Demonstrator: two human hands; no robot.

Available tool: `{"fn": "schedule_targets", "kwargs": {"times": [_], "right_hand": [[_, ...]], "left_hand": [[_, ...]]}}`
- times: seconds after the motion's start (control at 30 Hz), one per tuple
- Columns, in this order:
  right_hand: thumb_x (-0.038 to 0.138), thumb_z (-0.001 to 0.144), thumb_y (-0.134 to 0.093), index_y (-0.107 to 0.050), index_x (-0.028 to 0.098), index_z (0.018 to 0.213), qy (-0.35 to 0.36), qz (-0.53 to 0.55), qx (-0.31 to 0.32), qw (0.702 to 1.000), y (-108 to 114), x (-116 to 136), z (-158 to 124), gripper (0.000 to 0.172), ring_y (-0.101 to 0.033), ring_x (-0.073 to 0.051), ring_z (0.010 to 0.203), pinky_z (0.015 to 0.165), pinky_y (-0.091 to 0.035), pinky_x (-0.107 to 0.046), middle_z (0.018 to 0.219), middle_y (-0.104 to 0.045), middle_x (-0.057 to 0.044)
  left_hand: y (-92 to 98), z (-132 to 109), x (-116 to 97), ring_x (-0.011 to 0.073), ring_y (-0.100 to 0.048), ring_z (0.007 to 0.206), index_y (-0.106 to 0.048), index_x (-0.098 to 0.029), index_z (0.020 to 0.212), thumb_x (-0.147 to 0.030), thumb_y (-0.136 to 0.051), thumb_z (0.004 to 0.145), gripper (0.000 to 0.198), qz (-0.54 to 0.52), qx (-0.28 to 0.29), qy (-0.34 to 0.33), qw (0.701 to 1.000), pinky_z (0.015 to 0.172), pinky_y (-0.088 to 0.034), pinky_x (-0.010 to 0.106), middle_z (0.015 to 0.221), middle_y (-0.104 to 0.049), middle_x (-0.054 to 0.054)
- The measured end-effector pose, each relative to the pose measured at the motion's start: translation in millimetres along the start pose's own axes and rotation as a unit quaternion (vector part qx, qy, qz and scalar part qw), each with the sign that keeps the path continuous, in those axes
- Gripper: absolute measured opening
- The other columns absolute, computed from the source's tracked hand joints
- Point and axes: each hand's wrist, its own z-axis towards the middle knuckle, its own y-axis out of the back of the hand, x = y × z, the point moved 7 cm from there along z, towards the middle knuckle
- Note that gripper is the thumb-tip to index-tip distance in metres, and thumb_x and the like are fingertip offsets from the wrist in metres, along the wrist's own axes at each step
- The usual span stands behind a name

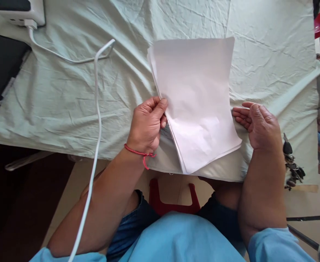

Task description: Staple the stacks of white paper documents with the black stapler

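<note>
Several stacked sheets of white paper (198, 98) are held above the cloth-covered table, near its front edge. My left hand (150, 122), with a red string bracelet at the wrist, pinches the stack at its left edge, thumb on top. To the right of the paper is my right hand (258, 122), its fingers stretched toward the right edge and apart from the thumb. A small gap shows between those fingertips and the sheets, and nothing is in that hand.
A pale green cloth (269, 54) covers the table. A white cable (97, 91) runs from a white box (36, 12) down past my left arm. A black tablet-like object (1, 69) lies at left, keys (292, 167) at right. Below is a red stool (173, 207).
</note>
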Motion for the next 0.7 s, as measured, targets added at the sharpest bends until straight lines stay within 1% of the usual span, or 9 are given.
{"fn": "schedule_targets", "kwargs": {"times": [0.1, 0.17, 0.23, 0.3, 0.37, 0.43, 0.5, 0.6, 0.7], "right_hand": [[0.074, 0.089, -0.082, -0.082, 0.025, 0.118, -0.042, 0.006, 0.046, 0.998, -2, -8, -1, 0.058, -0.077, -0.017, 0.079, 0.068, -0.063, -0.028, 0.095, -0.083, -0.006], [0.076, 0.087, -0.082, -0.084, 0.024, 0.114, -0.060, 0.027, 0.076, 0.995, -4, -11, -1, 0.059, -0.073, -0.016, 0.070, 0.060, -0.059, -0.027, 0.088, -0.082, -0.005], [0.081, 0.083, -0.083, -0.085, 0.025, 0.106, -0.059, 0.061, 0.094, 0.992, -4, -8, -1, 0.061, -0.072, -0.016, 0.066, 0.057, -0.059, -0.029, 0.085, -0.081, -0.004], [0.090, 0.077, -0.080, -0.084, 0.027, 0.105, -0.044, 0.098, 0.102, 0.989, -6, 0, -2, 0.069, -0.073, -0.018, 0.067, 0.058, -0.062, -0.031, 0.086, -0.081, -0.003], [0.096, 0.076, -0.074, -0.084, 0.028, 0.110, -0.023, 0.125, 0.119, 0.985, -12, 9, -6, 0.077, -0.078, -0.020, 0.077, 0.065, -0.067, -0.034, 0.093, -0.083, -0.004], [0.098, 0.076, -0.073, -0.083, 0.028, 0.117, -0.012, 0.141, 0.145, 0.979, -23, 14, -11, 0.082, -0.081, -0.022, 0.090, 0.076, -0.071, -0.037, 0.104, -0.085, -0.006], [0.097, 0.073, -0.077, -0.083, 0.027, 0.120, -0.028, 0.136, 0.173, 0.975, -35, 12, -17, 0.086, -0.082, -0.022, 0.098, 0.081, -0.073, -0.037, 0.111, -0.085, -0.007], [0.084, 0.073, -0.089, -0.084, 0.026, 0.111, -0.058, 0.104, 0.182, 0.976, -44, 1, -23, 0.070, -0.081, -0.018, 0.090, 0.072, -0.071, -0.029, 0.104, -0.084, -0.005], [0.072, 0.076, -0.094, -0.083, 0.024, 0.105, -0.078, 0.071, 0.189, 0.976, -45, -7, -27, 0.057, -0.079, -0.017, 0.081, 0.059, -0.066, -0.024, 0.096, -0.082, -0.005]], "left_hand": [[5.7, 3, -2, 0.0025, -0.038, 0.038, -0.061, -0.019, 0.063, -0.010, -0.083, 0.098, 0.043, -0.031, -0.018, 0.003, 0.999, 0.037, -0.026, 0.017, 0.052, -0.049, -0.008], [8.6, 5, -3, 0.0025, -0.037, 0.038, -0.061, -0.020, 0.065, -0.010, -0.082, 0.100, 0.042, -0.053, -0.029, 0.004, 0.998, 0.036, -0.026, 0.016, 0.051, -0.048, -0.009], [10.7, 6, -5, 0.0026, -0.036, 0.038, -0.061, -0.020, 0.066, -0.010, -0.075, 0.105, 0.042, -0.080, -0.044, 0.006, 0.996, 0.036, -0.026, 0.014, 0.049, -0.045, -0.009], [12.3, 6, -7, 0.0030, -0.035, 0.038, -0.059, -0.020, 0.065, -0.009, -0.068, 0.108, 0.045, -0.110, -0.064, 0.014, 0.992, 0.037, -0.025, 0.013, 0.048, -0.043, -0.008], [13.7, 5, -8, 0.0033, -0.036, 0.038, -0.056, -0.020, 0.065, -0.010, -0.064, 0.111, 0.047, -0.136, -0.087, 0.025, 0.986, 0.036, -0.024, 0.013, 0.048, -0.044, -0.007], [14.4, 5, -9, 0.0028, -0.037, 0.038, -0.055, -0.020, 0.066, -0.011, -0.062, 0.113, 0.047, -0.154, -0.104, 0.033, 0.982, 0.036, -0.024, 0.013, 0.048, -0.044, -0.008], [13.8, 6, -9, 0.0020, -0.037, 0.036, -0.055, -0.020, 0.068, -0.012, -0.058, 0.115, 0.048, -0.169, -0.108, 0.038, 0.979, 0.036, -0.023, 0.012, 0.047, -0.043, -0.008], [10.5, 6, -9, 0.0019, -0.035, 0.036, -0.051, -0.019, 0.068, -0.013, -0.055, 0.116, 0.049, -0.195, -0.098, 0.047, 0.975, 0.036, -0.023, 0.012, 0.046, -0.040, -0.009], [8.7, 5, -10, 0.0023, -0.037, 0.037, -0.049, -0.020, 0.070, -0.011, -0.050, 0.117, 0.048, -0.223, -0.113, 0.063, 0.966, 0.039, -0.030, 0.011, 0.046, -0.042, -0.009]]}}
